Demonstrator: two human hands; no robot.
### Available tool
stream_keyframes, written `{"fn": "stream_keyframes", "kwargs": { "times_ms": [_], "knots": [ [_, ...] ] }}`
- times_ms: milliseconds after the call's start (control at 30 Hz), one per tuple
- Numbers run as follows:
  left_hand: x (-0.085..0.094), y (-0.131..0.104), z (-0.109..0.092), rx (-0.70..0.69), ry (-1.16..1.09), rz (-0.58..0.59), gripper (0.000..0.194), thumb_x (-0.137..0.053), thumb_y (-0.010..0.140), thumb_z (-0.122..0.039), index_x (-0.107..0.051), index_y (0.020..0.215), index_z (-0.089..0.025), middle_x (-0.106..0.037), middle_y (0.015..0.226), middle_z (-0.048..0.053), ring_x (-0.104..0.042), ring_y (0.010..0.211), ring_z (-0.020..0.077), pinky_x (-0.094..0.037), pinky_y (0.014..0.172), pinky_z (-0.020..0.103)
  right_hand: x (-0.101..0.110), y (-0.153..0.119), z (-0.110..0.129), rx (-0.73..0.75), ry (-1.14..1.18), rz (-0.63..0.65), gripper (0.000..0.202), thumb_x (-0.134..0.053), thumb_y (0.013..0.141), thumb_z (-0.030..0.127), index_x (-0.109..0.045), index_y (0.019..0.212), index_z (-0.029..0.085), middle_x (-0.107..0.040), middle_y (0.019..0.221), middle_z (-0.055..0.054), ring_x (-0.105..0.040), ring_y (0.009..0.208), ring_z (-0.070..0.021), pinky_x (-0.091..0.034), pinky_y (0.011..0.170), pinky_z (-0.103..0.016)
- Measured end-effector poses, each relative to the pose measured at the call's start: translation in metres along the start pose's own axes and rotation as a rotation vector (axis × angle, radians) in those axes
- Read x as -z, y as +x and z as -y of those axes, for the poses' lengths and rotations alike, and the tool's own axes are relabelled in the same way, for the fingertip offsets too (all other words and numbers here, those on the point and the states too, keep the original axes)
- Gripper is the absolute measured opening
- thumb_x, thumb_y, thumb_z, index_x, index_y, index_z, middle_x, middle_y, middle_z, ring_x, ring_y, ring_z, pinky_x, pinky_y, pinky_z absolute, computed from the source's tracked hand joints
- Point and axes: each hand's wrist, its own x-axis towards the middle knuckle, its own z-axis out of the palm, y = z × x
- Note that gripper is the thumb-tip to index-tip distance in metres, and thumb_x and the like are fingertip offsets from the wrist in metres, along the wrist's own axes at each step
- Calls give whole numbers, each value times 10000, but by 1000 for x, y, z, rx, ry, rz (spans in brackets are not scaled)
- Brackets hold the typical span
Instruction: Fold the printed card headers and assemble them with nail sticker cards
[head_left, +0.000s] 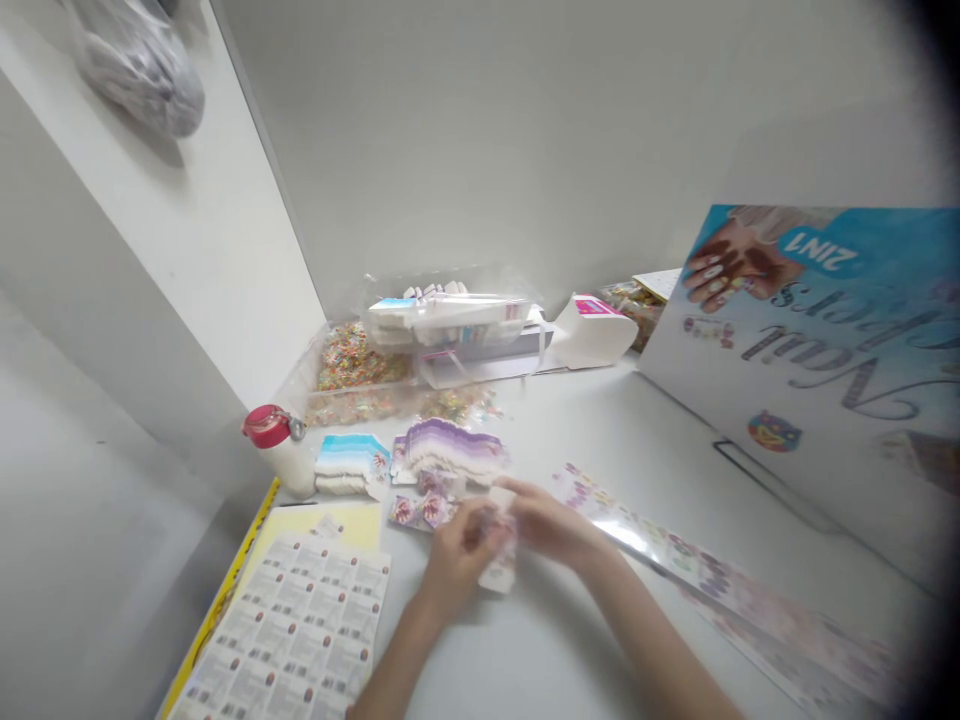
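Note:
Between my two hands is a narrow white card [498, 577], slightly blurred, with faint print on it. My left hand [459, 552] is closed on its left side, thumb and fingers pinching it. My right hand [550, 522] grips its upper right part, and some of those fingers are hidden behind the card. Just beyond my left hand lie small packs with a pink flower print [420, 508]. Behind them is a row of purple-and-white cards [454, 450]. A stack of blue-and-white cards [351, 462] sits to the left of it.
A sheet of printed labels [300, 625] lies front left. A red-capped bottle [292, 465] stands behind it. Clear containers with colourful bits [356, 360] line the wall. Long printed strips [690, 560] lie at right, near a big printed box [810, 370].

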Motion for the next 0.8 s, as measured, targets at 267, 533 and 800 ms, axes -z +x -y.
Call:
{"fn": "stream_keyframes", "kwargs": {
  "times_ms": [267,533,800],
  "knots": [
    [-1,3,2,-76,87,-62,221,-505,896,-374,-538,1021,-194,-648,915,35,-620,855,183,-481,765,299,-1,-3,16,24,-103,27,275,-645,766,417,-603,686,157,-476,576,40,-416,534,-89,-320,529,-229],
    [-3,3,20,-60,-46,-136,389,-550,875,-392,-406,1183,-203,-640,1058,91,-642,904,205,-508,771,327,-8,-6,19,103,-133,13,266,-695,736,415,-625,763,160,-589,665,6,-516,611,-122,-375,579,-246],
    [-3,2,15,-79,39,-142,277,-515,897,-381,-477,1108,-205,-651,947,49,-620,865,186,-487,755,300,-1,-4,16,153,-258,29,288,-681,749,432,-634,701,151,-590,667,-14,-539,639,-144,-410,588,-256]
  ]
}}
